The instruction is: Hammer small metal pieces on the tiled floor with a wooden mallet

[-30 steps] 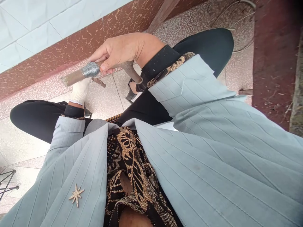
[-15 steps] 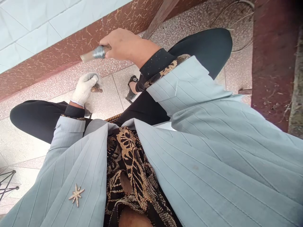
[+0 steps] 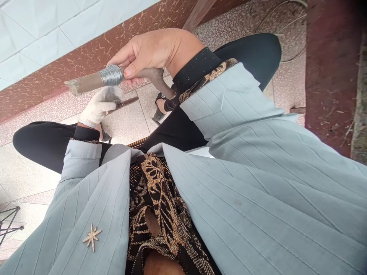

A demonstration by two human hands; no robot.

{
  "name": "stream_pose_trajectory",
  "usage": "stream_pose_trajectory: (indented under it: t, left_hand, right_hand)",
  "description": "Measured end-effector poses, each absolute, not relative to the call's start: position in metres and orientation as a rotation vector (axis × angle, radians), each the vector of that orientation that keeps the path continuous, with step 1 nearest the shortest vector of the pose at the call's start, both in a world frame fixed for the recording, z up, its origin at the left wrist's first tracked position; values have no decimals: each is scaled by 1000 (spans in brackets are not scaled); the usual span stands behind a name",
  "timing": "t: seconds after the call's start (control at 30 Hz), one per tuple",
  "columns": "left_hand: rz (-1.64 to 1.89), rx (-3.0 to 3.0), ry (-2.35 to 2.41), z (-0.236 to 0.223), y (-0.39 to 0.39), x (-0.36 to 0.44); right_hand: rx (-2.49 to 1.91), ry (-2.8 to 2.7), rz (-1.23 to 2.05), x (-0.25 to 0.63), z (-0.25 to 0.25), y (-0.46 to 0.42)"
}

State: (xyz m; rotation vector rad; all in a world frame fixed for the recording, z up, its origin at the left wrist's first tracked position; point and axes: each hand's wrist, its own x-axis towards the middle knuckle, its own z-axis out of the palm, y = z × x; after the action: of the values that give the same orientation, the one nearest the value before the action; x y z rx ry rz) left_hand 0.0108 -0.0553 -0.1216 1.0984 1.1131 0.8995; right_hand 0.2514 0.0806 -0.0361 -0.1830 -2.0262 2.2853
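My right hand (image 3: 151, 51), bare, is closed around a crooked wooden stick (image 3: 87, 83). Silver wire (image 3: 111, 75) is wound in a thick coil near the thumb. The stick's pale, blunt end points left, and its curved dark end hangs below my wrist. Lower and to the left, my left hand (image 3: 99, 105) wears a white knitted glove. Its fingers are closed on a thin brown stick (image 3: 126, 103) that juts out to the right. The glove's fingertips lie just under the wire-wound part; whether they touch it I cannot tell.
A tiled wall (image 3: 43, 38) with a reddish-brown base runs along the upper left. Below it lies a speckled tile floor (image 3: 123, 128). At the right stands a dark red board (image 3: 329, 76). Thin black metal legs (image 3: 10, 225) show at the lower left.
My right hand has raised the wire-wound stick nearer the camera and turned it, so its curved end now shows. The brown stick in my left hand now points right and shows more length.
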Motion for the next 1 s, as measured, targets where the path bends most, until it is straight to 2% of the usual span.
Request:
stream_pose_trajectory:
  t: [0.27,0.43,0.63,0.8,1.0]
  left_hand:
    - [699,1069,1003,-120,-57,17]
    - [875,1054,1025,-119,-58,20]
    - [1020,1105,1158,-122,-56,24]
    - [1199,1149,1221,-130,-50,16]
    - [1068,1214,1372,-121,-52,19]
  right_hand:
    - [-165,-1921,2304,249,-35,72]
    - [-124,-1981,2284,245,-39,73]
    - [-446,-1740,2143,235,-58,77]
    - [-489,-1748,2116,235,-58,76]
    - [-646,-1839,1993,228,-58,69]
